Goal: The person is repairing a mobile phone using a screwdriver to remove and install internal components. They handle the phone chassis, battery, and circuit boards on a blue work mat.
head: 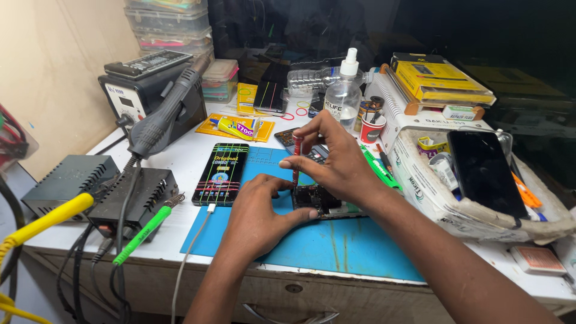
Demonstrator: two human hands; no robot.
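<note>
Fingers (pixel 300 163) of the right hand (pixel 336 162) pinch a slim red-handled screwdriver (pixel 296 157), held upright with its tip down on the opened phone (pixel 321 201). That phone lies on the blue mat (pixel 336 243) at the middle of the counter (pixel 180 159), its circuit board exposed. The left hand (pixel 255 219) rests on the mat just beside it, thumb and fingers closed against the phone's near edge to steady it.

To my eye, the driver wants to stay plumb over the screw, turned by the fingertips alone with light downward pressure so the tip does not skip onto the board. The left hand should hold the frame flat and clear of the tip.

Nearby lie a boxed phone part with bright stripes (pixel 220 174), a clear spray bottle (pixel 343 96), a hot-air station (pixel 150 90) and a carton tray (pixel 456 198) holding a dark phone (pixel 483 174).
</note>
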